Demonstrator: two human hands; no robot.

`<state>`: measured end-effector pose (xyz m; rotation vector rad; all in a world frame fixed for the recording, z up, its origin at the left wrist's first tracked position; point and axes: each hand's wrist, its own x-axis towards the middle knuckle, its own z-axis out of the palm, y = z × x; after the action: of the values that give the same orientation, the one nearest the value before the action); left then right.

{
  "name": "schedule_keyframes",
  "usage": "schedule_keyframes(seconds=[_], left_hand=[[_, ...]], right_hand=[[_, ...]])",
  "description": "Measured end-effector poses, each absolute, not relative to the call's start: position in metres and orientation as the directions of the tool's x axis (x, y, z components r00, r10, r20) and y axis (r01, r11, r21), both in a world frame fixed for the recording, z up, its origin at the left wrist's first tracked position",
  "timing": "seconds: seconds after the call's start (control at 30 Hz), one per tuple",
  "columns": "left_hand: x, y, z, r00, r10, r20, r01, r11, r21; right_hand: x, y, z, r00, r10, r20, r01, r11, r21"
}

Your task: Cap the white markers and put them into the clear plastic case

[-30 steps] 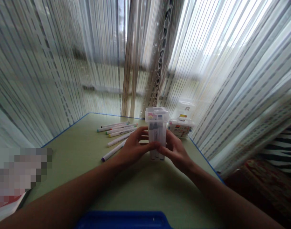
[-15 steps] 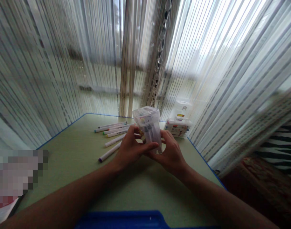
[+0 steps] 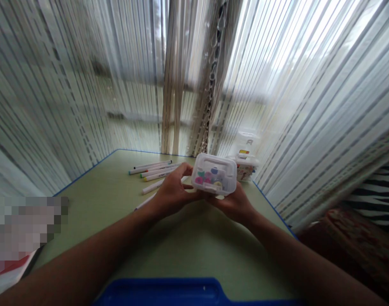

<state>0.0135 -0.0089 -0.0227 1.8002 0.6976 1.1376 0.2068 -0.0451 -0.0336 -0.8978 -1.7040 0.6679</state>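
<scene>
A clear plastic box [image 3: 205, 160] is held up above the table, its closed lid tilted toward me. Through the lid show several round coloured ends in pink, green, blue and yellow; what they belong to is hidden. My left hand [image 3: 172, 192] grips the box from the left, thumb below it. Around its lower right side closes my right hand [image 3: 235, 205], with most of its fingers hidden behind the box. To the left of the box, several white markers [image 3: 159, 174] with coloured ends lie on the table, partly covered by my left hand.
Behind and to the right stands another clear box [image 3: 248, 146], its lid raised. A blue tray edge [image 3: 162, 289] is at the table's front. Something blurred out [image 3: 18, 233] lies at left. String curtains [image 3: 130, 76] hang behind the blue-edged table [image 3: 95, 199].
The box has tipped from upright so that its lid faces me, and it has shifted slightly right and lower. Both hands have turned with it. The markers stay in place.
</scene>
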Motion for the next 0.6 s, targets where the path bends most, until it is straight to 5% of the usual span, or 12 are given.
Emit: schedule_keyframes(seconds=[0.6], left_hand=[[0.016, -0.020, -0.016, 0.420, 0.679, 0.602, 0.129, -0.702, 0.701]], right_hand=[[0.218, -0.037, -0.039, -0.168, 0.757, 0.631, 0.250, 0.652, -0.716]])
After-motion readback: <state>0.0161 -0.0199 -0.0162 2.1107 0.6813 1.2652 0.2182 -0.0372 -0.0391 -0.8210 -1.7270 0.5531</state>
